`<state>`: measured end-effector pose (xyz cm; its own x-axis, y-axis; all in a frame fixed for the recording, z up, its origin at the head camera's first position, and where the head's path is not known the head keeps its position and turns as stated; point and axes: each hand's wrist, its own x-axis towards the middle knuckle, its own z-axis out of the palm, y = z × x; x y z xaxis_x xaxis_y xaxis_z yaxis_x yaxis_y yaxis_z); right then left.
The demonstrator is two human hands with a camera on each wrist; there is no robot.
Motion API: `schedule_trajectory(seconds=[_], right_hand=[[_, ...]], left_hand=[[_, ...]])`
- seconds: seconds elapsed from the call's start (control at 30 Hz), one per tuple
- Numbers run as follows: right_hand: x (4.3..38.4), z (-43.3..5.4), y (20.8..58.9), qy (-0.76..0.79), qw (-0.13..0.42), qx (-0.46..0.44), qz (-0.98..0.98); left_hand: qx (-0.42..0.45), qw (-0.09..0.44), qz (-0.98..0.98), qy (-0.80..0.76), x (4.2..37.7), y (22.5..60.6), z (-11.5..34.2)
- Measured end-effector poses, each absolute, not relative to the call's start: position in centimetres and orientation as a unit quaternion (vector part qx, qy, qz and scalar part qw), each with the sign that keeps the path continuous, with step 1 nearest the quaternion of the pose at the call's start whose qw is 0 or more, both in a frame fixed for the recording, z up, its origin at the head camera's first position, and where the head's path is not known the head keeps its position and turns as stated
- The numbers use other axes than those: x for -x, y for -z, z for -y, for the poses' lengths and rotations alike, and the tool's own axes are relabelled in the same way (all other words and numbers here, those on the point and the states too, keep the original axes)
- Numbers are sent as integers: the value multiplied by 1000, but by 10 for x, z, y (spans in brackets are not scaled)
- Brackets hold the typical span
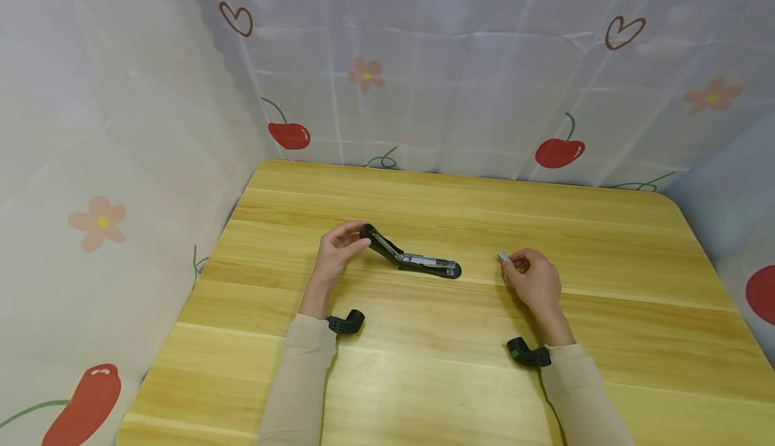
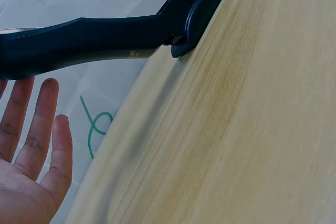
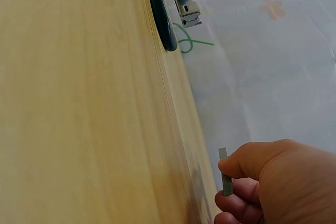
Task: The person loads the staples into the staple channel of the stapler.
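A black stapler (image 1: 402, 257) lies opened out on the table, its base along the wood and its upper arm swung back and raised to the left. My left hand (image 1: 336, 251) pinches the end of that raised arm between thumb and fingers. Seen from the left wrist, three fingers (image 2: 37, 124) extend below the stapler's arm (image 2: 105, 38); the thumb is hidden there. To the right of the stapler, my right hand (image 1: 535, 281) pinches a short grey strip of staples (image 1: 504, 257). The right wrist view has the strip (image 3: 226, 174) upright between thumb and fingers, apart from the stapler (image 3: 163, 19).
The wood-grain table (image 1: 436, 365) extends around both hands. A pale printed curtain (image 1: 448, 96) hangs behind its far edge and along the left side. Each wrist carries a small black camera, one on the left (image 1: 347, 322) and one on the right (image 1: 528, 353).
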<state>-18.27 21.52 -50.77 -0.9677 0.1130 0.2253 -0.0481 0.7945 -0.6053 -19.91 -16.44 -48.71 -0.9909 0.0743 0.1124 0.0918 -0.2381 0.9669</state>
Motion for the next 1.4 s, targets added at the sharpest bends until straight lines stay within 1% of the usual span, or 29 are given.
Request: schedule_trajectory(seconds=[0.4,0.87,1.1,1.4], right_hand=[[184,-214,510,-330,145,16,933],[184,-212,509,-356,158,8,921],[186,-210,507,-373,173,-3,912],[189,-202,503,-402,171,-13,899]], left_hand=[[80,7,616,784,199,488,165],[71,8,617,783,199,486,165],[71,7,620,781,199,486,165],[69,3,619,782,199,486,164]])
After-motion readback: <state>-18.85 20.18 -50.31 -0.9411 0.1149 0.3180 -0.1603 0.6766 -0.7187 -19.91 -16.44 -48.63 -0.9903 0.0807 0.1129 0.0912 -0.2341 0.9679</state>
